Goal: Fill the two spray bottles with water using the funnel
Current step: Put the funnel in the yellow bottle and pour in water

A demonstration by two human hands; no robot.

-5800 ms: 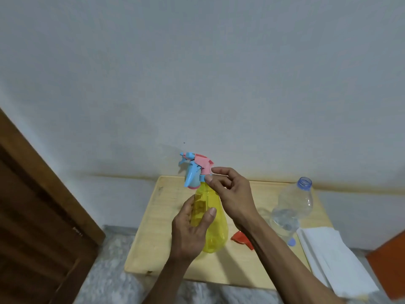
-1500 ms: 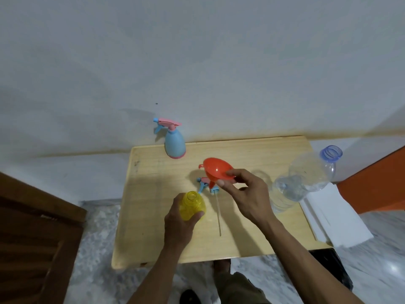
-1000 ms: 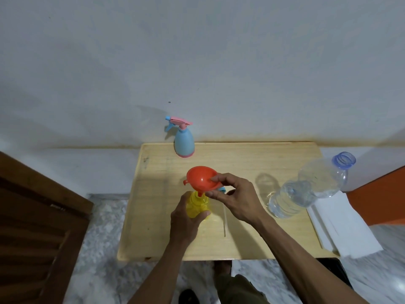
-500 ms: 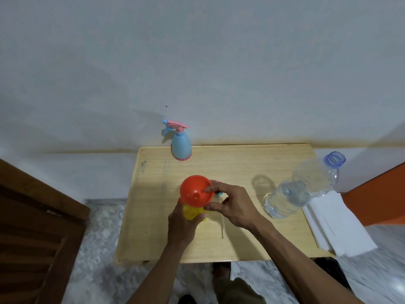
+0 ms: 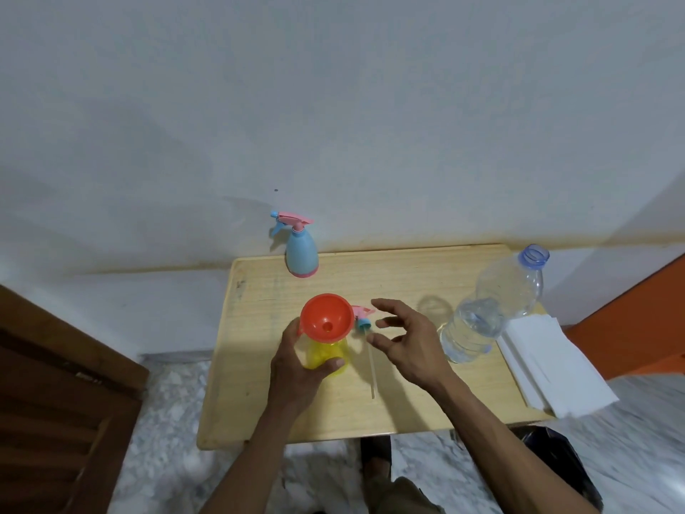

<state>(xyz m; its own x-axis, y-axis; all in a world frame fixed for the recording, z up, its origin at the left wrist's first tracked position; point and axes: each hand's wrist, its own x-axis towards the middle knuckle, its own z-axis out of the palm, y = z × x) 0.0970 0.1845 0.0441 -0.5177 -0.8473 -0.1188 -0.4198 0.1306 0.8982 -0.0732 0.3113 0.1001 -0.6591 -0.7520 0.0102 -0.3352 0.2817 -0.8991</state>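
Observation:
A yellow spray bottle point(image 5: 326, 356) stands on the wooden table point(image 5: 407, 409) with its head off. An orange funnel point(image 5: 326, 319) sits in its neck. My left hand point(image 5: 296, 369) grips the yellow bottle's body. My right hand point(image 5: 406, 341) hovers just right of the funnel, fingers spread, holding nothing. The removed pink and blue spray head point(image 5: 362, 316) with its long tube lies on the table between my hands. A blue spray bottle point(image 5: 301, 250) with its pink head on stands at the table's back edge. An uncapped clear water bottle point(image 5: 493, 309), partly full, stands at the right.
A stack of white paper point(image 5: 552, 365) lies at the table's right edge, partly overhanging. A white wall runs behind the table. Dark wooden furniture point(image 5: 55, 402) is at the left, an orange surface point(image 5: 637, 320) at the right, marble floor below.
My right hand set the funnel into the yellow bottle's neck, then let go and drew back to the right with its fingers spread. My left hand kept its grip on the bottle.

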